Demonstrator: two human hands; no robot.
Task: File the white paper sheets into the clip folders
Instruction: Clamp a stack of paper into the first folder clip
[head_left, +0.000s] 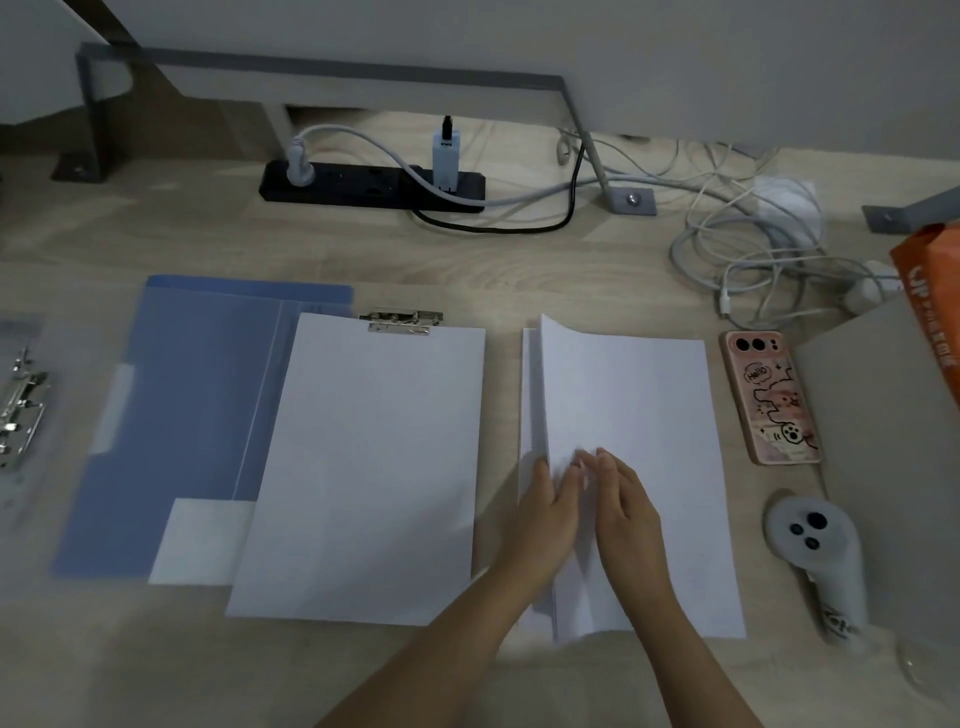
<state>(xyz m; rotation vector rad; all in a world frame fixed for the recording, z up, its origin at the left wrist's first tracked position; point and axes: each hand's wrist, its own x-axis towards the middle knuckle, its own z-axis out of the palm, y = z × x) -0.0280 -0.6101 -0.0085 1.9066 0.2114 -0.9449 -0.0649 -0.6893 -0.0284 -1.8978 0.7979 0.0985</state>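
Head view: both hands, left (551, 506) and right (629, 506), rest flat with loose fingers on the stack (631, 467), lower centre, its left edge lifted.

I see two bare forearms entering from the bottom edge; no sleeves, watch or rings on either; the left hand (551, 499) and right hand (629, 506) are ungloved; fingernails short and unpainted.

Blue clip folder (208, 415) open flat left of the hands, white sheets (374, 457) under its metal clip (402, 319). Loose paper stack (634, 441) under both hands, left edge lifted.
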